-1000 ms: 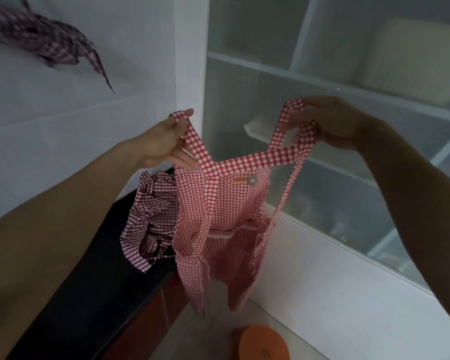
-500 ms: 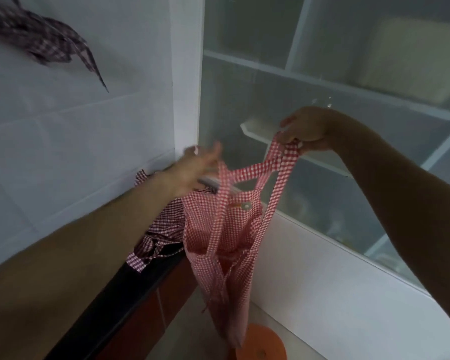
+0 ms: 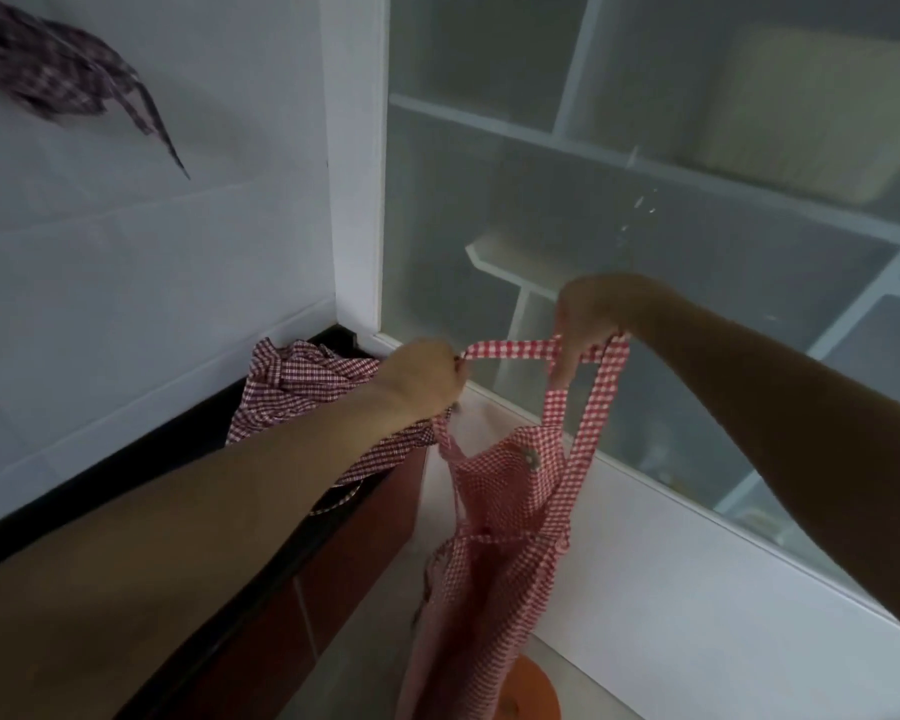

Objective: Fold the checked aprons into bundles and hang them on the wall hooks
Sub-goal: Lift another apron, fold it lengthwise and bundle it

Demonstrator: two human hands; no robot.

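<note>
Two bare arms reached out from the bottom of the view. Low down, an orange round thing [image 3: 528, 693] sat on the floor, partly hidden by cloth. Next came a black counter [image 3: 141, 459] along the left wall, with red-brown cupboard fronts [image 3: 354, 558] under it. The left hand [image 3: 423, 375] was closed tight on one end of a red checked strap [image 3: 510, 349]. The right hand [image 3: 591, 317] pinched the other end, so the strap ran flat between them. From that strap the red checked apron [image 3: 494, 537] hung down in front of the low white wall, its bottom reaching near the orange thing. A small round button [image 3: 530, 456] showed near its top. Behind the left wrist, a darker checked apron [image 3: 302, 392] lay in a loose heap on the counter, in the corner. Farther back stood a cloudy glass panel [image 3: 489, 210] with white shelves [image 3: 510, 262] behind it. What sat on those shelves was too blurry to tell, only a pale boxy shape [image 3: 811, 106] high up. Up on the left wall, another dark checked apron [image 3: 58, 80] hung in a bundle; its hook could not be seen.
</note>
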